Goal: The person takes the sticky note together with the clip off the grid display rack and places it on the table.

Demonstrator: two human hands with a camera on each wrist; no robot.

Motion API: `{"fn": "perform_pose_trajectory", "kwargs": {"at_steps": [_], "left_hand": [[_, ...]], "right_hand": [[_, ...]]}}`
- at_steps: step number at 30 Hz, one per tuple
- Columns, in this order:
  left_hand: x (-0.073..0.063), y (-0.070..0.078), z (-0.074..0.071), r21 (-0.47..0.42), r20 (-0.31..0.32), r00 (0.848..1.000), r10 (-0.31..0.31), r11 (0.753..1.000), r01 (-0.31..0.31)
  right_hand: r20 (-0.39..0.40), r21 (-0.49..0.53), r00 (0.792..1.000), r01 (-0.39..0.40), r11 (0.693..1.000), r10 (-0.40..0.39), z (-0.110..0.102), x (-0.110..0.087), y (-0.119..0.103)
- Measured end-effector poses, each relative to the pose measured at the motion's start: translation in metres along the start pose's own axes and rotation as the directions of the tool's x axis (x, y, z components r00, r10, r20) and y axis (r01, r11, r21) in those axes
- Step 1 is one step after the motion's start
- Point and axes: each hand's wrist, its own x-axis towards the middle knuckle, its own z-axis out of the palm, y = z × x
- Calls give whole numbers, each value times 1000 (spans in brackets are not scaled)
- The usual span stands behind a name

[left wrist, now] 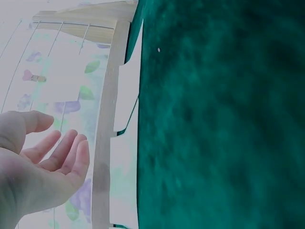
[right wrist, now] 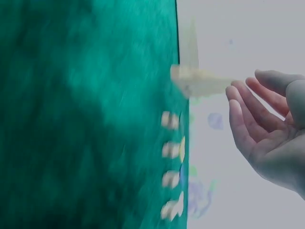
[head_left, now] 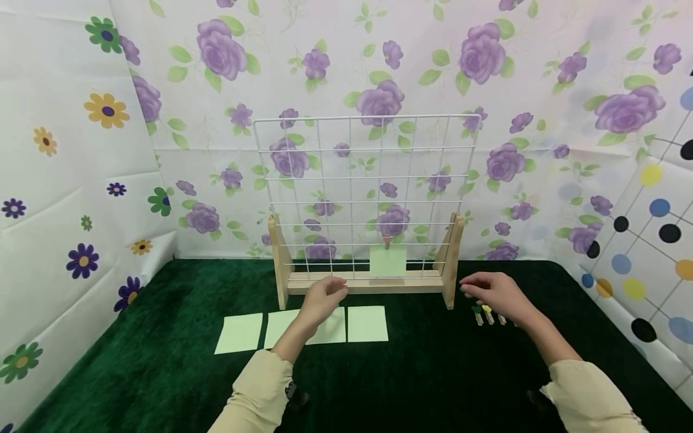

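My left hand [head_left: 323, 302] hovers over a row of pale green paper squares [head_left: 367, 325] on the table, fingers relaxed and holding nothing. In the left wrist view its fingers [left wrist: 62, 155] are loosely bent and apart from the thumb. On the right, my right hand [head_left: 499, 294] is over a few small wooden clothespins [head_left: 479, 317] with coloured tops. The right wrist view shows its palm bare, with the clothespins [right wrist: 170, 150] lined up beyond the fingertips. A pale green square [head_left: 387, 266] hangs low on a white wire grid [head_left: 351, 178], held by a clothespin [head_left: 387, 242] with a pinkish top.
Wooden feet [head_left: 452, 264] and a crossbar [head_left: 411, 281] hold the grid upright at the back of the table. Dark green cloth [head_left: 411, 385] covers the table. Flower-patterned sheets [head_left: 195, 120] stand behind and left, a dotted one [head_left: 649, 240] at right.
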Motion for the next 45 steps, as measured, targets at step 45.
{"fn": "perform_pose_trajectory", "kwargs": {"at_steps": [45], "left_hand": [[40,27,65,-185,-174,983,-64,982,31]], "right_hand": [[-132,-59,978,155,986,-162,52,93,-130]]}}
